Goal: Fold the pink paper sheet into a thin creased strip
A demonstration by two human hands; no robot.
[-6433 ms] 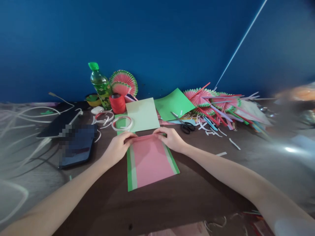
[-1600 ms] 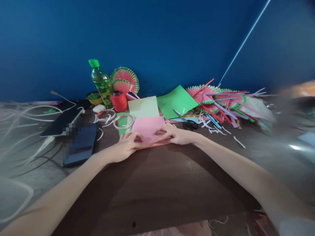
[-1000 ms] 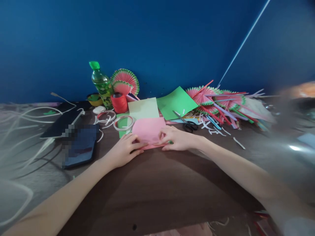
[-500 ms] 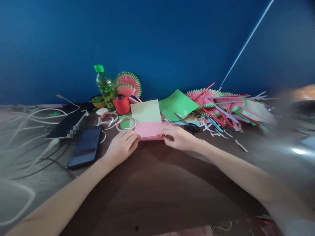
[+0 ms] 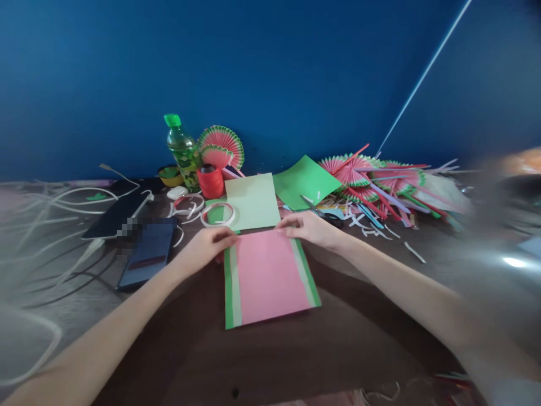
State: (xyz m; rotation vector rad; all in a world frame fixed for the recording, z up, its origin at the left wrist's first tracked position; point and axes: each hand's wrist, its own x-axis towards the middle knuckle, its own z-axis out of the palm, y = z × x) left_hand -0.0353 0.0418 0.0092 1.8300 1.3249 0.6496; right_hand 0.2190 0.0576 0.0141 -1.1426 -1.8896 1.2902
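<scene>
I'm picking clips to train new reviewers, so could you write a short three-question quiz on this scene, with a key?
1. Multiple choice: What are the left hand and right hand both touching?
A) the phone
B) the pink paper
C) the yellow bowl

2. True or false: The bottle has a red cap.

3. Which is nearer the right hand: the scissors or the red spool?

Key:
1. B.
2. False; the cap is green.
3. The scissors.
</scene>
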